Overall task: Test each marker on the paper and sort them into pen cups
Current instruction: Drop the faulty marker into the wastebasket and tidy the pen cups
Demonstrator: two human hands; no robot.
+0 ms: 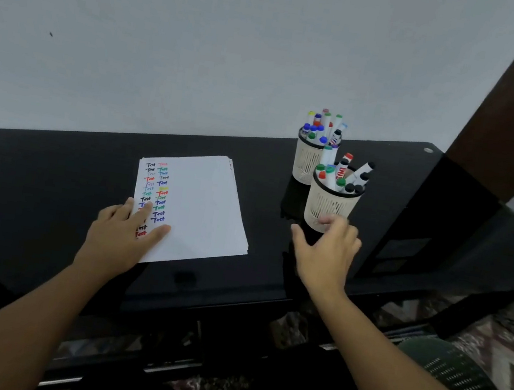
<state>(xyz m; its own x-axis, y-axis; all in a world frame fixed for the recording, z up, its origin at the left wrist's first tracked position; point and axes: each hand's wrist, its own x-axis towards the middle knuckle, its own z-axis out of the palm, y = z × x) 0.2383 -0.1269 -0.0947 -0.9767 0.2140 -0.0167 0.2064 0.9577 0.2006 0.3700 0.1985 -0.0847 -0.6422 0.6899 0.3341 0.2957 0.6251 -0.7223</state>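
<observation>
A stack of white paper [200, 210] lies on the black desk [36, 183], with two columns of coloured "Test" marks near its left edge. My left hand [127, 229] rests flat on the paper's lower left corner, fingers straight. Two cream mesh pen cups stand to the right. The near cup [327, 204] holds several markers with green, black and red caps. The far cup [306, 160] holds several markers with blue, green and yellow caps. My right hand [325, 254] hovers with spread fingers just in front of the near cup and holds nothing.
A white wall runs behind the desk. A dark wooden post [509, 108] rises at the right. A dark mesh chair [460, 385] sits low at the right over a patterned rug. The desk's front edge runs below both hands.
</observation>
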